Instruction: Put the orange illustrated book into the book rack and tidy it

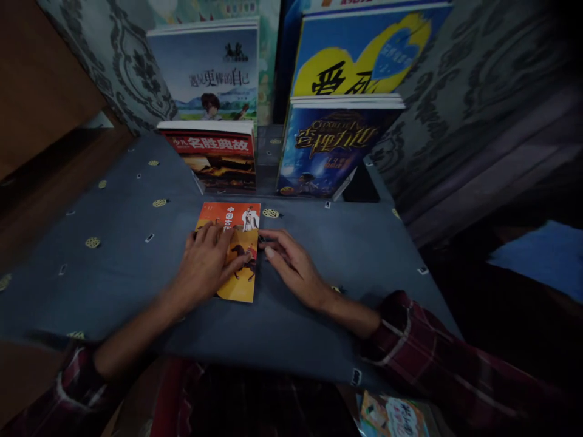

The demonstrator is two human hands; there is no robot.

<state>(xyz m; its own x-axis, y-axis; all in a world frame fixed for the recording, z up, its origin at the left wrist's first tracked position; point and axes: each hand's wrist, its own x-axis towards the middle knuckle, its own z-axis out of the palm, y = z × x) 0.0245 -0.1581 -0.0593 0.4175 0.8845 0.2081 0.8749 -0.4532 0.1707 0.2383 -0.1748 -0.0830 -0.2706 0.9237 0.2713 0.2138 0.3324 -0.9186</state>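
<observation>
At the middle of the blue surface (113, 255), the left hand (207, 264) lies flat and open on the orange book (237, 249). The right hand (294, 267), fingers loose and holding nothing, touches its edge from 3 o'clock. The book's long axis runs 12 to 6; standing books (334, 145) wait at 12.

open cloth (113, 267) left, propped books (218, 158) blocking behind

Orange/yellow book (237, 255) w/ horse art; grey-blue cloth (113, 255), gold dots; red plaid sleeve (423, 352); blue book (330, 149).
</observation>
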